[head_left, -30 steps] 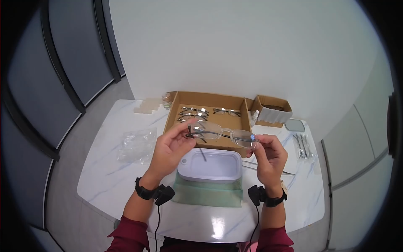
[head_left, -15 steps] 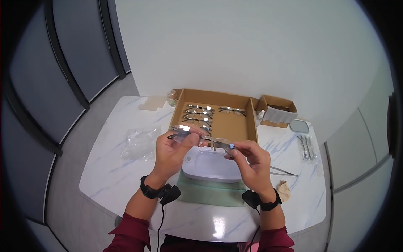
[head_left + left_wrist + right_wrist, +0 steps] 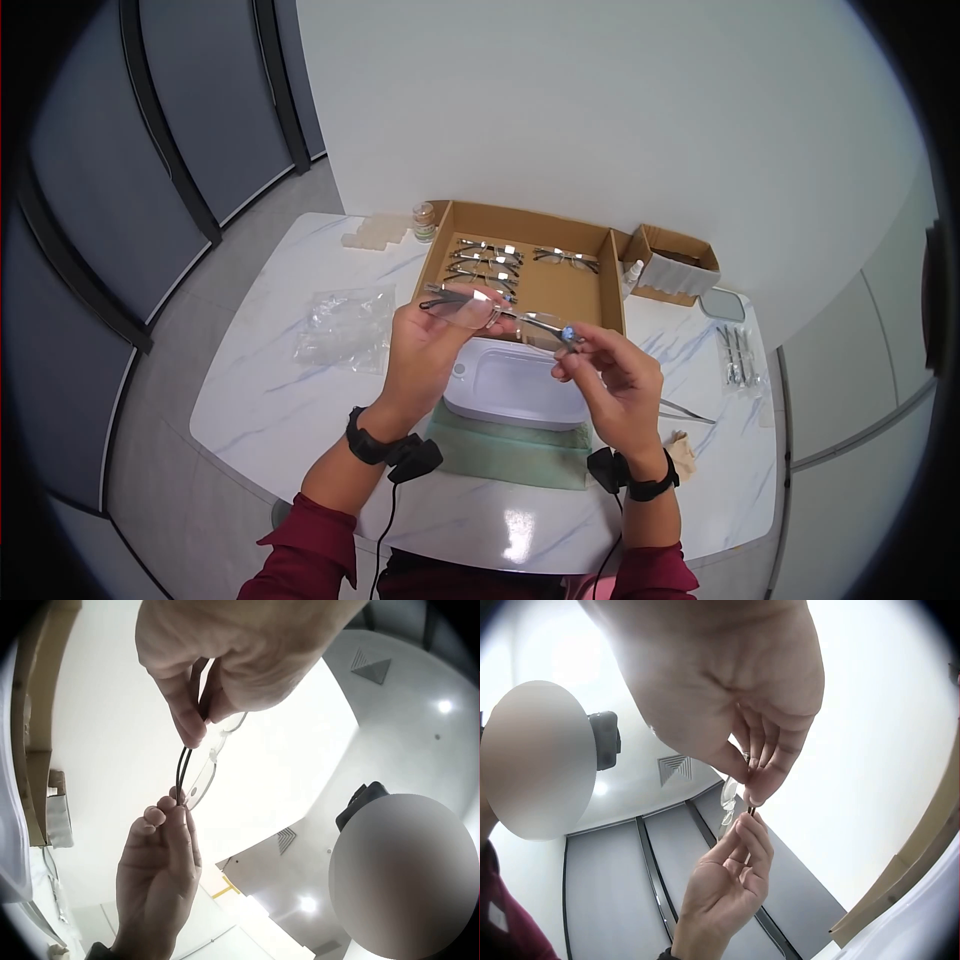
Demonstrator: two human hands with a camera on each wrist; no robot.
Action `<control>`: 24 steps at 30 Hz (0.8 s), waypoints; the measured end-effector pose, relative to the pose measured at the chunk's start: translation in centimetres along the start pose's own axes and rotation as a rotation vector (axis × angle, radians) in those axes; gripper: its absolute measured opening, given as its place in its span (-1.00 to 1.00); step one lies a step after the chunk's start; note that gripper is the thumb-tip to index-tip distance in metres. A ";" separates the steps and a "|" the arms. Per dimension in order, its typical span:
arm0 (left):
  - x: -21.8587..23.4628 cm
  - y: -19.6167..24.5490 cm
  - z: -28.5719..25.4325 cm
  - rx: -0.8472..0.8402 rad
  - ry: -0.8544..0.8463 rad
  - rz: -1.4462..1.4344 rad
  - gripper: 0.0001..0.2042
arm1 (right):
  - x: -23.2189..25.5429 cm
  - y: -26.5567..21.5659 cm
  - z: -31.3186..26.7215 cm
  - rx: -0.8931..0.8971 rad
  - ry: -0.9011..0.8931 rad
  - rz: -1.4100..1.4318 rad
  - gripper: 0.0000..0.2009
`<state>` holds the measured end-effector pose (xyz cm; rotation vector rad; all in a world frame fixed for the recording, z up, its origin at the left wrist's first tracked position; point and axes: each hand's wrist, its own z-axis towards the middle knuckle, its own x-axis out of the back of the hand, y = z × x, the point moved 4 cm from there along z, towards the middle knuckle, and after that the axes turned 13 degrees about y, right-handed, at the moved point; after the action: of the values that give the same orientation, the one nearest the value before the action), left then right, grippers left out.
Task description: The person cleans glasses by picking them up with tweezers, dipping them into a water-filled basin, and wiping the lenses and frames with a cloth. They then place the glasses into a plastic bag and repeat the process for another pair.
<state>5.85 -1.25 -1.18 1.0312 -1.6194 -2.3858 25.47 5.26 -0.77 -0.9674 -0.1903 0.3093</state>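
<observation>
A pair of clear rimless glasses [image 3: 470,308] with dark temples is held up between both hands, above a white oval tub [image 3: 515,385]. My left hand [image 3: 425,350] pinches it on the left side, thumb against lens and temples. The right hand [image 3: 615,385] pinches the other end, beside a small blue spot on the lens. In the left wrist view two dark temples [image 3: 182,769] run side by side between the left hand [image 3: 225,660] and the right hand [image 3: 157,877]. The right wrist view shows the lenses [image 3: 727,799] edge-on near the fingertips.
Behind the tub, a cardboard tray [image 3: 575,300] holds several glasses [image 3: 490,262]. A smaller box [image 3: 675,262], a small bottle [image 3: 632,275] and a jar [image 3: 424,222] stand nearby. Plastic bags [image 3: 345,328] lie left, a green cloth [image 3: 510,455] in front, tweezers [image 3: 688,411] and a beige cloth [image 3: 682,455] right.
Both hands have turned the glasses from facing forward to a slanted hold, the temples coming together. The right hand has moved closer to the left. The head view has shifted slightly.
</observation>
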 end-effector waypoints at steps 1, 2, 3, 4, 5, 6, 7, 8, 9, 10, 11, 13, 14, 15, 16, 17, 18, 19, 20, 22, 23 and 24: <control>0.1 -0.3 0.1 -0.003 -0.017 0.021 -0.82 | 0.1 -0.2 0.0 -0.001 -0.001 0.000 -0.70; 0.1 -0.4 0.1 -0.007 -0.034 0.043 -0.82 | 0.3 -0.3 0.1 -0.065 0.013 0.082 -0.70; 0.2 -0.4 0.0 -0.008 -0.034 0.042 -0.82 | 0.5 -0.4 0.2 -0.128 0.027 0.163 -0.71; 0.1 -0.4 0.0 -0.004 -0.076 0.062 -0.81 | 0.7 -0.5 0.3 -0.116 0.019 0.167 -0.72; 0.0 -0.5 0.0 -0.001 -0.119 0.082 -0.81 | 0.8 -0.5 0.4 -0.116 0.019 0.166 -0.72; 0.1 -0.5 0.0 0.000 -0.120 0.081 -0.81 | 0.9 -0.5 0.5 -0.133 0.014 0.197 -0.72; 0.0 -0.5 0.0 0.001 -0.131 0.080 -0.80 | 1.0 -0.6 0.5 -0.151 0.010 0.229 -0.73; 0.0 -0.5 0.0 0.002 -0.141 0.078 -0.80 | 1.2 -0.6 0.6 -0.152 0.010 0.229 -0.73; 0.0 -0.4 0.0 0.003 -0.139 0.079 -0.80 | 1.3 -0.7 0.5 -0.153 0.011 0.233 -0.74; -0.1 -0.4 -0.1 0.012 -0.160 0.095 -0.80 | 1.3 -0.7 0.6 -0.157 0.009 0.240 -0.75; -0.1 -0.3 -0.2 0.017 -0.176 0.113 -0.80 | 1.4 -0.7 0.5 -0.161 0.000 0.248 -0.75; -0.6 0.0 -0.4 -0.005 -0.195 0.156 -0.81 | 1.8 -0.5 0.6 -0.148 0.034 0.216 -0.79; -0.8 0.1 -0.5 -0.024 -0.227 0.193 -0.81 | 1.9 -0.5 0.6 -0.156 0.063 0.177 -0.82; -0.4 -0.5 -0.5 -0.061 -0.255 0.156 -0.80 | 1.9 -0.7 0.6 -0.157 0.070 0.163 -0.82; -0.4 -0.7 -0.4 -0.084 -0.300 0.146 -0.79 | 2.0 -0.8 0.6 -0.161 0.073 0.156 -0.83; -0.4 -0.7 -0.4 -0.105 -0.348 0.135 -0.78 | 2.1 -0.8 0.6 -0.165 0.079 0.146 -0.83; -0.5 -0.6 -0.4 -0.122 -0.323 0.147 -0.78 | 2.3 -0.7 0.6 -0.167 0.079 0.147 -0.84; -0.6 -0.7 -0.5 -0.087 -0.335 0.117 -0.76 | 2.5 -0.6 0.7 -0.169 0.081 0.144 -0.84; -0.8 -0.7 -0.6 -0.051 -0.350 0.084 -0.74 | 2.6 -0.5 0.7 -0.156 0.125 0.127 -0.86; -0.6 -0.6 -0.4 -0.071 -0.334 0.128 -0.72 | 3.4 -0.4 0.8 -0.126 0.193 0.140 -0.86; -0.5 -0.5 -0.4 -0.076 -0.338 0.168 -0.69 | 4.0 -0.4 0.9 -0.100 0.283 0.143 -0.86; -0.2 0.2 -0.4 -0.096 -0.342 0.138 -0.70 | 4.6 -0.3 1.1 -0.100 0.357 0.197 -0.85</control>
<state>6.13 -1.56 -1.00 0.4964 -1.5880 -2.6206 29.51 7.51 0.13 -1.1260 0.2179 0.3036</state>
